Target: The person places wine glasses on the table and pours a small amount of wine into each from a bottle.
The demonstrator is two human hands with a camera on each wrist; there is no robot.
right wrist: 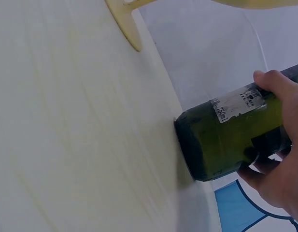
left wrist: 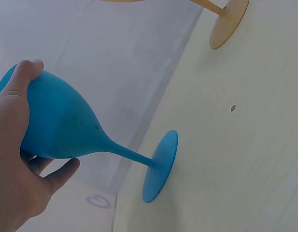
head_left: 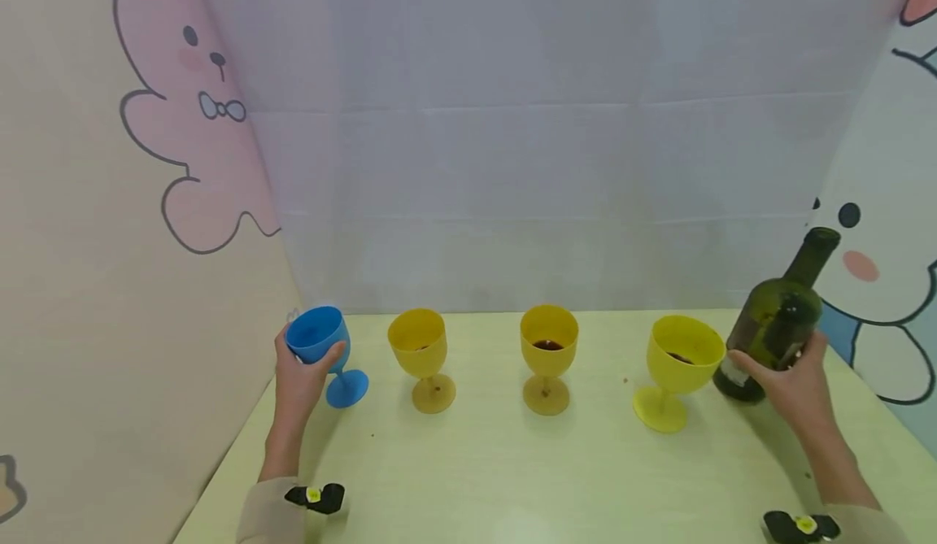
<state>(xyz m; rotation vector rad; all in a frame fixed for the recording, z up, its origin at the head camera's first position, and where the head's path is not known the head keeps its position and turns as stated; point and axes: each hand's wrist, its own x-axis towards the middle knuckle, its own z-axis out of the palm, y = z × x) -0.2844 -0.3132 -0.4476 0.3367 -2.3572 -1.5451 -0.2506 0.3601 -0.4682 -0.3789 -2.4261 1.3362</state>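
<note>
My left hand [head_left: 298,381] grips the bowl of a blue goblet [head_left: 316,337] at the left of the table. Thumb and fingers wrap the bowl in the left wrist view, with the goblet's round foot [left wrist: 161,166] at the tabletop. On the right, my right hand [head_left: 794,385] holds a green glass wine bottle [head_left: 769,316] around its body, neck up. The bottle's base [right wrist: 190,147] is at the table in the right wrist view; whether it fully rests there I cannot tell. A bright yellow goblet [head_left: 684,353] with dark liquid stands just left of the bottle.
Between the hands stand a darker yellow goblet [head_left: 417,341] with a small dark spot inside and another yellow goblet [head_left: 549,337] holding dark liquid. The pale table [head_left: 468,479] ends at a white curtain [head_left: 468,162], with cartoon-printed walls on both sides.
</note>
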